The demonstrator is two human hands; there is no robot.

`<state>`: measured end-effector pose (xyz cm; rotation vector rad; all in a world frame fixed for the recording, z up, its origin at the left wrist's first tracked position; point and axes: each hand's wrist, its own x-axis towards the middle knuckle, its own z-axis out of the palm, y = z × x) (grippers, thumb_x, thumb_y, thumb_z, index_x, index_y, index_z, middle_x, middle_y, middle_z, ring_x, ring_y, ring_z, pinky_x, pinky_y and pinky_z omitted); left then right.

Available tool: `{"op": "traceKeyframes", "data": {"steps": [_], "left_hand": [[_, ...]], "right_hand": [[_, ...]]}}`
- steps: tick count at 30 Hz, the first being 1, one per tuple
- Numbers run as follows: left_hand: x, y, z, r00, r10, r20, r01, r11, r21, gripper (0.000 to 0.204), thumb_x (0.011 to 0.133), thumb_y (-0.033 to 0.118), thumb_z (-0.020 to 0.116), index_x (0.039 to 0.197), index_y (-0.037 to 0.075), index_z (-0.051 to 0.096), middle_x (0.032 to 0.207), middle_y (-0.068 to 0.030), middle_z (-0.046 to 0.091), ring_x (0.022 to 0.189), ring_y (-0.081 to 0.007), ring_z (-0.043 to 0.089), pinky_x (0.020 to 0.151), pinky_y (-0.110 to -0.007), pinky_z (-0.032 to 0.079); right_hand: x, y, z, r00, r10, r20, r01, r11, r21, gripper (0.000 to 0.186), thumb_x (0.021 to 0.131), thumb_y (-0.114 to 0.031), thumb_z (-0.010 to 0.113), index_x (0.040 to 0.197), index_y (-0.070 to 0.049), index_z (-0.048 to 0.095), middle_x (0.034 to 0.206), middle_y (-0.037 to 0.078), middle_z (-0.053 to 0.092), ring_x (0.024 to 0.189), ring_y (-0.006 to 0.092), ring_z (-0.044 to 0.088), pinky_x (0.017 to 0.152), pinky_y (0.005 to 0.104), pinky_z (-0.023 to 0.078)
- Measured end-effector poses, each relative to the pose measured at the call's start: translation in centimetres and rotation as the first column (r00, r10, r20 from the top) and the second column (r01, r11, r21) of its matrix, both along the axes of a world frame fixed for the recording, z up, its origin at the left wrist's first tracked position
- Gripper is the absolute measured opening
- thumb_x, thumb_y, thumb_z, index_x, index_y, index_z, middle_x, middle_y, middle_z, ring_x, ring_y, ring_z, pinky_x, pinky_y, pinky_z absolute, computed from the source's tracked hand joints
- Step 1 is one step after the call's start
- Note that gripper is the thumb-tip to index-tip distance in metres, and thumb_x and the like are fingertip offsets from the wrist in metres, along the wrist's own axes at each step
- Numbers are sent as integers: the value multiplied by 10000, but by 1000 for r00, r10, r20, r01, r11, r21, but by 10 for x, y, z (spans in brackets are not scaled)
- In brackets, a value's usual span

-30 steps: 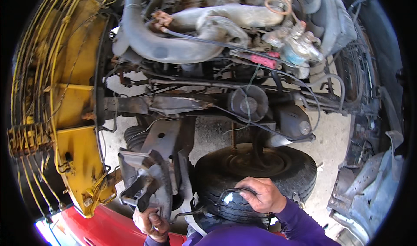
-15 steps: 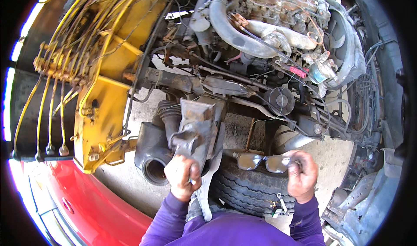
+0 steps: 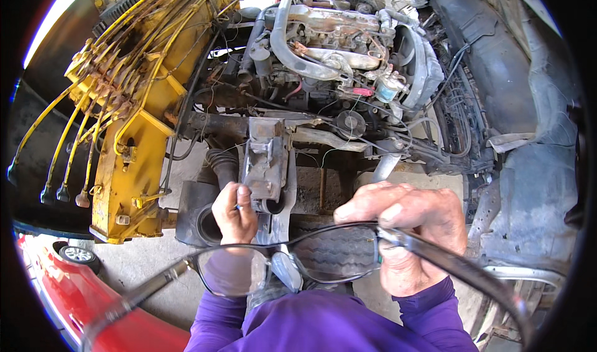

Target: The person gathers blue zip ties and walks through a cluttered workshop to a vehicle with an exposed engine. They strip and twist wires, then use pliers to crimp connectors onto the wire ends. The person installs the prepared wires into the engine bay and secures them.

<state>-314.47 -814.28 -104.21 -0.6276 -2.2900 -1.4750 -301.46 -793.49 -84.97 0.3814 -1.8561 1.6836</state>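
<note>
Black-framed eyeglasses (image 3: 292, 265) in right hand (image 3: 407, 234), hiding tyre (image 3: 339, 252); left hand (image 3: 235, 214) grips bracket (image 3: 266, 165)

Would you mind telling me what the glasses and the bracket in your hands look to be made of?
The glasses seem to be dark glossy plastic with clear lenses, since the tyre shows through them; the right hand pinches their frame. The bracket under the left hand looks like cast metal, dull grey, grimy and rust-stained.
</note>
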Motion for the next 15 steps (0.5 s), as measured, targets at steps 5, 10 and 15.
{"op": "traceKeyframes", "data": {"steps": [5, 10, 15], "left_hand": [[21, -80, 21, 995, -5, 101, 4, 1000, 9, 303, 1064, 185, 526, 825, 10, 586, 713, -138, 591, 616, -300, 569, 604, -369, 435], [28, -154, 18, 969, 5, 249, -21, 998, 62, 391, 1083, 271, 535, 811, -2, 604, 653, -76, 540, 632, -147, 493, 596, -327, 399], [9, -184, 30, 884, -148, 443, 75, 981, 178, 409, 1093, 283, 534, 804, -4, 568, 700, -7, 513, 690, -89, 426, 634, -279, 370]], "right_hand": [[17, -51, 21, 970, -51, -236, 34, 997, -74, 182, 979, -51, 668, 1149, -19, 612, 985, 315, 728, 759, 326, 748, 645, 410, 569], [32, -104, 54, 963, -14, -271, 48, 992, 118, 245, 1006, -186, 644, 1200, -84, 536, 912, 222, 724, 711, 301, 731, 663, 433, 574], [49, -144, 66, 965, 8, -262, 36, 986, 161, 314, 976, -165, 688, 1232, -96, 519, 1039, 208, 721, 806, 305, 747, 746, 444, 582]]}}
